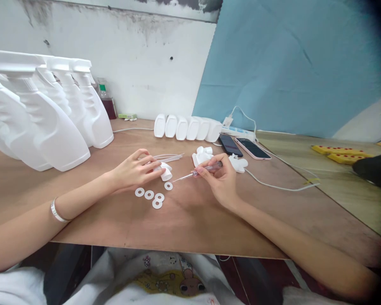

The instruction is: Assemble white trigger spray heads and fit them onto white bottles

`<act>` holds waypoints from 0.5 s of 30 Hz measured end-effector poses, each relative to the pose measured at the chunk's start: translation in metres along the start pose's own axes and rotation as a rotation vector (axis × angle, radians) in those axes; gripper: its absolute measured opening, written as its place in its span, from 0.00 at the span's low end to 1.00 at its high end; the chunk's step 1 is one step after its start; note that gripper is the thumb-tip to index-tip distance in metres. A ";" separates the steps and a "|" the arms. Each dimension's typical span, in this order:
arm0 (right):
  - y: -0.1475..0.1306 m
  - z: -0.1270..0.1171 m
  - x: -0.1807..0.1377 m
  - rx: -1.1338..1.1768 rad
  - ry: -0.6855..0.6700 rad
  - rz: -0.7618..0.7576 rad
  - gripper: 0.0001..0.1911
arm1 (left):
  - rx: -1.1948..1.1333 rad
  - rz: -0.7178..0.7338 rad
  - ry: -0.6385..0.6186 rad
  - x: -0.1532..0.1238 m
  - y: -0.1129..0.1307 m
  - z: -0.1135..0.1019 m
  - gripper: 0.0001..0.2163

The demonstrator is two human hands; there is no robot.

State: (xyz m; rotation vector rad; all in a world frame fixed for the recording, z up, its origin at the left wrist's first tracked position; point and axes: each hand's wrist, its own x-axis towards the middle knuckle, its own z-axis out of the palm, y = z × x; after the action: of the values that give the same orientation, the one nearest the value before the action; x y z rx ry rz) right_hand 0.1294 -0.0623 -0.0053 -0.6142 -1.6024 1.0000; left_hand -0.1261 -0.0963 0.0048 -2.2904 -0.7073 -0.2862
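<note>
My left hand [142,168] is closed around a small white plastic part [167,173], which looks like a spray nozzle piece or cap, its round end facing right. In my right hand [221,180] I grip a screwdriver [213,167] by its clear handle. Its thin metal shaft points left, and the tip sits just above a white ring washer [168,186], apart from the white part. Several more flat washers [149,195] lie below my left hand. Behind that hand are several thin white tubes [173,157]. White sprayer heads [203,155] rest beyond my right hand, partly hidden by it.
Large white spray bottles [92,110] stand at the left. A row of white plastic pieces [181,128] lines the back. Two phones [253,149] lie by a power strip [238,132], with a white cable [282,187] running right. A bottle of dark liquid [108,103] stands by the wall.
</note>
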 end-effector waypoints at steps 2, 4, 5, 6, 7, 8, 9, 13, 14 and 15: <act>0.001 0.001 -0.004 -0.079 -0.022 -0.044 0.16 | 0.004 -0.031 0.006 -0.001 -0.001 0.001 0.14; 0.003 0.002 -0.007 -0.175 -0.051 -0.078 0.14 | 0.018 -0.061 0.035 -0.001 -0.001 0.003 0.14; 0.003 0.003 -0.008 -0.211 -0.067 -0.087 0.14 | 0.025 -0.081 0.055 -0.001 -0.001 0.003 0.13; 0.004 0.004 -0.010 -0.228 -0.088 -0.090 0.13 | 0.029 -0.103 0.079 -0.001 -0.001 0.003 0.12; 0.005 0.005 -0.011 -0.223 -0.113 -0.094 0.13 | 0.028 -0.130 0.104 -0.001 -0.001 0.003 0.11; 0.006 0.006 -0.012 -0.205 -0.140 -0.098 0.13 | 0.023 -0.159 0.130 0.000 -0.001 0.003 0.10; 0.006 0.007 -0.014 -0.186 -0.170 -0.112 0.13 | 0.014 -0.195 0.154 0.000 -0.001 0.003 0.10; 0.004 0.010 -0.020 -0.165 -0.264 -0.372 0.12 | -0.087 -0.390 0.193 0.005 0.003 0.005 0.09; 0.003 0.010 -0.021 -0.188 -0.279 -0.491 0.13 | -0.143 -0.439 0.189 0.008 0.004 0.006 0.10; 0.001 0.010 -0.022 -0.220 -0.309 -0.627 0.13 | -0.208 -0.483 0.178 0.013 0.004 0.007 0.11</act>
State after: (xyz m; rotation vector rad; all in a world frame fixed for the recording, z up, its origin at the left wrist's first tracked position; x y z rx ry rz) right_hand 0.1261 -0.0826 -0.0176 -0.0718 -2.0195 0.4643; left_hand -0.1128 -0.0886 0.0031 -2.2183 -1.1774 -0.8100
